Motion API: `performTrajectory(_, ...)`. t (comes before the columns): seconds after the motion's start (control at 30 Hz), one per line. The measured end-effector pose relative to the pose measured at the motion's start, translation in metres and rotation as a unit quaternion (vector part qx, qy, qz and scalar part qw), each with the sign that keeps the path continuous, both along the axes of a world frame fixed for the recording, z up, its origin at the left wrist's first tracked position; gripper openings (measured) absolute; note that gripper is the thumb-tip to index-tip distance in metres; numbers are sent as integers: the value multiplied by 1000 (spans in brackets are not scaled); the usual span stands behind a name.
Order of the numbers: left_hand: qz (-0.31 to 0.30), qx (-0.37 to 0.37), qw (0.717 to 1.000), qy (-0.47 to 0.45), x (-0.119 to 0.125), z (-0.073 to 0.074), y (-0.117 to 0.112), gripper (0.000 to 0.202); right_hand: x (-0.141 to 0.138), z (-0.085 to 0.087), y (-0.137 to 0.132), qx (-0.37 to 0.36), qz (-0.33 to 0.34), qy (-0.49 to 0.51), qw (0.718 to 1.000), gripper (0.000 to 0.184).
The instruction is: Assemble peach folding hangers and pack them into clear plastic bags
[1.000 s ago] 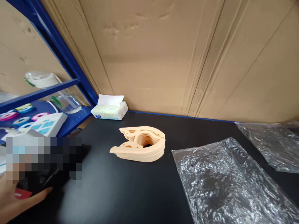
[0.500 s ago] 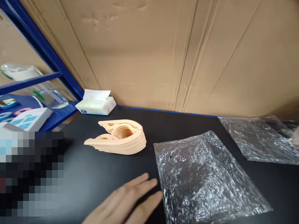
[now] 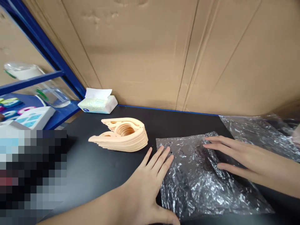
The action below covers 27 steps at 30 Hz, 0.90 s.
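A crinkled clear plastic bag [image 3: 201, 175] lies flat on the black tabletop [image 3: 98, 168] in front of me. My left hand [image 3: 150, 184] rests flat and open at the bag's left edge, fingertips touching its near left corner. My right hand [image 3: 236, 154] lies open on top of the bag's upper right part, fingers stretched to the left. Just left of the bag sits a stack of pale wooden cut-out pieces [image 3: 122, 136] with a round hole, apart from both hands.
A second clear bag [image 3: 257, 134] lies at the right rear. A tissue pack [image 3: 98, 103] sits against the cardboard wall [image 3: 164, 53]. Blue shelving [image 3: 35, 78] at left holds clear containers and colourful boxes. A blurred patch covers the lower left.
My left hand has slid forward to the bag's left edge. My right hand has come in from the right and settled on the bag. The view shifted slightly.
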<state>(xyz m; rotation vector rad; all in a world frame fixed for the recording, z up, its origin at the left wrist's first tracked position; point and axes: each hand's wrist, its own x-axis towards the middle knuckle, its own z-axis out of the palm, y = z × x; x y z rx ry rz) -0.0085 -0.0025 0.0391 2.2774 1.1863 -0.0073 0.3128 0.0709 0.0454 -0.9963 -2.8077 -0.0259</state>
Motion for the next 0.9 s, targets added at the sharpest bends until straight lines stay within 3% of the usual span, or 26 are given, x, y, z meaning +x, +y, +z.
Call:
performTrajectory(0.1, -4, 2, 1000, -29, -11, -4, 0, 114, -43, 21, 13, 34, 22, -1, 999, 34)
performTrajectory(0.3, -7, -33, 999, -24, -24, 3, 7, 123, -154, 49, -2, 53, 132, 95, 985, 32)
performTrajectory(0.47, -15, -42, 998, -41, -38, 4, 5, 125, -236, 56, 6, 21, 152, 136, 979, 73)
performTrajectory(0.53, -17, -21, 998, -49, -45, 1, 1, 125, -251, 54, 12, -15, 134, 142, 981, 83)
performTrajectory(0.67, -13, 0, 997, -75, -50, -4, -11, 112, -259, 51, 21, -79, 115, 136, 981, 84)
performTrajectory(0.77, -36, 36, 993, -103, -47, -8, -13, 104, -260, 49, 24, -79, 116, 142, 980, 81)
performTrajectory(0.9, -49, 83, 987, -132, -42, -20, -8, 107, -265, 48, 22, -63, 118, 144, 981, 74)
